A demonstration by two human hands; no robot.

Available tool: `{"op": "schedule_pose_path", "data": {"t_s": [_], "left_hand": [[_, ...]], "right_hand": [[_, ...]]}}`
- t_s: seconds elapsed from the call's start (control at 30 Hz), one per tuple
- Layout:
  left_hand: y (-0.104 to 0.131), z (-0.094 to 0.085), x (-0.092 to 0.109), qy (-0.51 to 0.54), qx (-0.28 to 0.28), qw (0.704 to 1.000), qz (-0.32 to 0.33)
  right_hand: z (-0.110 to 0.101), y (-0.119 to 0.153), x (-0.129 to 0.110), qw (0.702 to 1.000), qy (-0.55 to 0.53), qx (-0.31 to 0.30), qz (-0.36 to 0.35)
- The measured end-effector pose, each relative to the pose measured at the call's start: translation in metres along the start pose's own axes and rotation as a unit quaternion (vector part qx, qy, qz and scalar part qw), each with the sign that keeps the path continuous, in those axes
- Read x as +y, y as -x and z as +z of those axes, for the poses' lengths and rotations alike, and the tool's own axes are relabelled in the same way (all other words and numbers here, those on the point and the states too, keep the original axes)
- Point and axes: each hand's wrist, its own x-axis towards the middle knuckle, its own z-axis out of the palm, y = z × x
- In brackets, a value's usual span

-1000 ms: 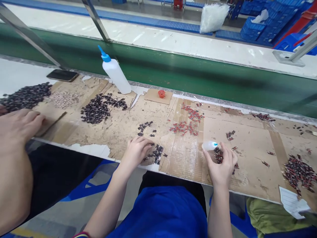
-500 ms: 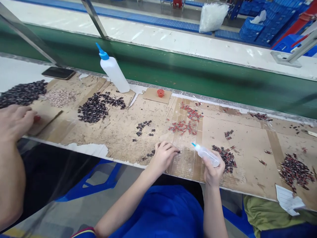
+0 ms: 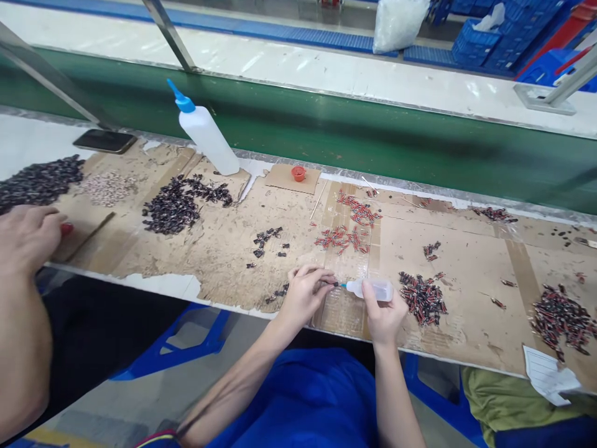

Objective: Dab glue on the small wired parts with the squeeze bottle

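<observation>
My left hand pinches a small black part at its fingertips, low over the cardboard. In my right hand is a small clear squeeze bottle, tilted on its side. Its thin blue tip points left and meets or nearly touches the black part. Several loose black parts lie left of my hands. Small red parts are spread beyond them, and a heap of red and black pieces sits to the right of the bottle.
A large white bottle with a blue nozzle stands at the back, near a red cap and a phone. Another person's hand is at the far left. More black parts and a paper slip lie on the bench.
My right hand has moved left and turned the small bottle flatter, bringing its tip to the part in my left hand. The view has shifted slightly.
</observation>
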Motion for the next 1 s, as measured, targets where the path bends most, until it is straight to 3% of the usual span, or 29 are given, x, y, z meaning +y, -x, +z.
{"op": "schedule_pose_path", "data": {"t_s": [0.3, 0.57, 0.83, 1.0], "left_hand": [[0.0000, 0.0001, -0.0008, 0.010, 0.007, 1.000, -0.005], [-0.0001, -0.0016, -0.0006, 0.013, 0.000, 1.000, -0.002], [0.0013, 0.0025, -0.0005, -0.008, 0.023, 1.000, 0.007], [0.0021, 0.0021, 0.0020, -0.024, 0.025, 0.999, 0.014]], "right_hand": [[0.0001, -0.0024, 0.0016, 0.997, 0.066, -0.010, -0.039], [0.0003, -0.0003, 0.0033, 0.999, 0.022, 0.024, -0.008], [0.0005, -0.0022, 0.0005, 0.999, 0.021, -0.021, -0.015], [0.0024, -0.0035, -0.0010, 1.000, -0.004, -0.013, -0.003]]}}
